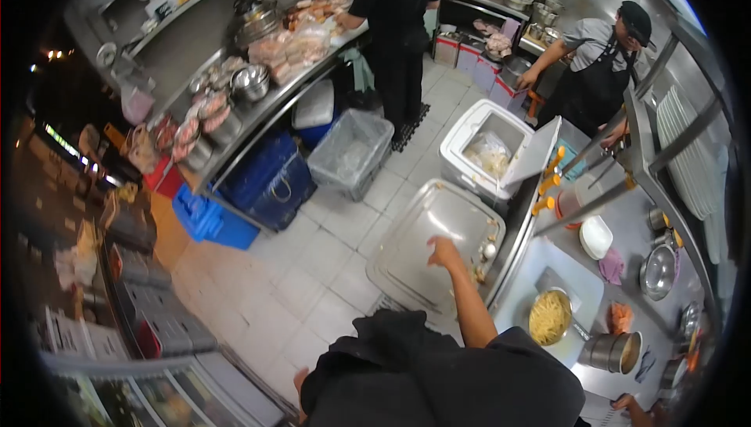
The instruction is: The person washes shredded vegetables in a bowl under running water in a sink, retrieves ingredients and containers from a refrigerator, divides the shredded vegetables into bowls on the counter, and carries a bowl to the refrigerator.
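Note:
My right hand (444,252) is stretched out above a large translucent tub or lid (403,251); its fingers look apart and nothing shows in them. Food scraps (486,251) lie along the right side of that tub. At the lower left edge of my black clothing, only a small part of my left hand (301,380) shows, low over the floor, its fingers mostly hidden. To the right of my right arm, a bowl of pale yellow strips (550,317) stands on a white cutting board (512,294) with a wide-bladed knife (559,286).
An open white cooler (454,149) stands beyond the tub. A grey bin (348,157) and blue bins (266,181) line the left counter. One person (399,28) works there; another (594,52) stands at right. A different person's hand (624,402) shows bottom right.

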Action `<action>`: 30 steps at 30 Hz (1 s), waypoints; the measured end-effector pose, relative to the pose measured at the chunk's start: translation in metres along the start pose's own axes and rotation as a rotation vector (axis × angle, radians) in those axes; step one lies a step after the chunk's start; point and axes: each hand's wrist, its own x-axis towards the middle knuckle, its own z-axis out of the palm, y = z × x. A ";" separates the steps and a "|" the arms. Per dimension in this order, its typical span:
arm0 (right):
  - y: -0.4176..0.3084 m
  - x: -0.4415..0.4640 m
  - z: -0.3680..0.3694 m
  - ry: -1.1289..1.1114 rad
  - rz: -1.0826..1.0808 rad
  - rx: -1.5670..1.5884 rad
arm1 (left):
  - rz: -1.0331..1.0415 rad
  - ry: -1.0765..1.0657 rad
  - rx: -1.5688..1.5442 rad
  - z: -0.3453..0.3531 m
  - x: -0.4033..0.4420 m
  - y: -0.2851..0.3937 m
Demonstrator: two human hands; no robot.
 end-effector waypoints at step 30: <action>-0.095 0.027 0.121 -0.234 1.091 0.637 | -0.098 -0.723 -0.600 -0.056 0.917 0.130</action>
